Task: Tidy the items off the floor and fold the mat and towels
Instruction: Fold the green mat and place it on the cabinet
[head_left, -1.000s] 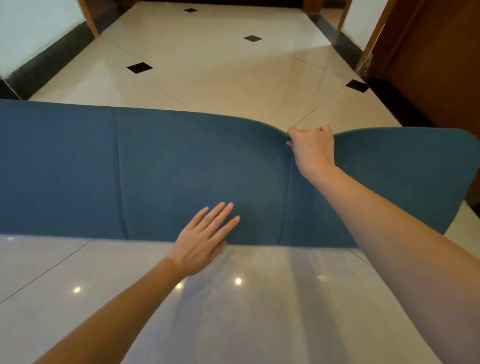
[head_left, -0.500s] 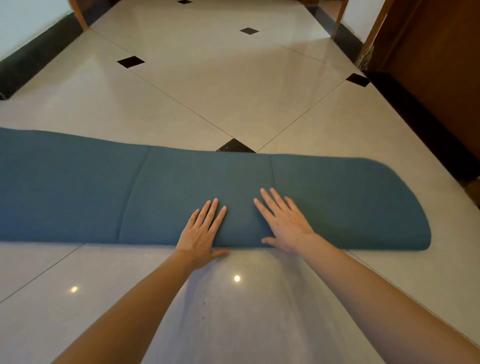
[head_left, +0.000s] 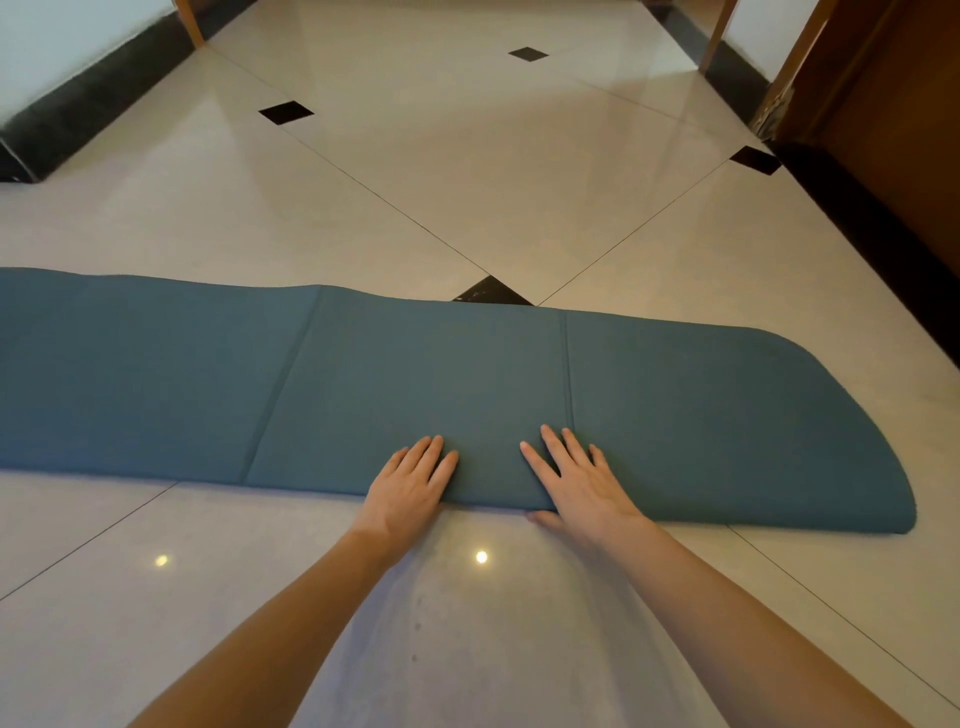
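Both hands, the left hand (head_left: 410, 486) and the right hand (head_left: 584, 480), are pressing flat with straight fingers, gripping nothing, on the near folded edge of the blue mat (head_left: 467, 384) lying doubled lengthwise on the tiled floor (head_left: 467, 182), further folds seemingly remaining, no towels showing.

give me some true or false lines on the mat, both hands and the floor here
1. The blue mat lies flat on the tiled floor. True.
2. The right hand grips the mat's far edge. False: it presses flat near the near edge.
3. The left hand rests on the mat with straight fingers. True.
4. The mat is rolled into a tube. False: it lies flat, with crease lines across it.
5. Towels lie on the mat. False: none show.
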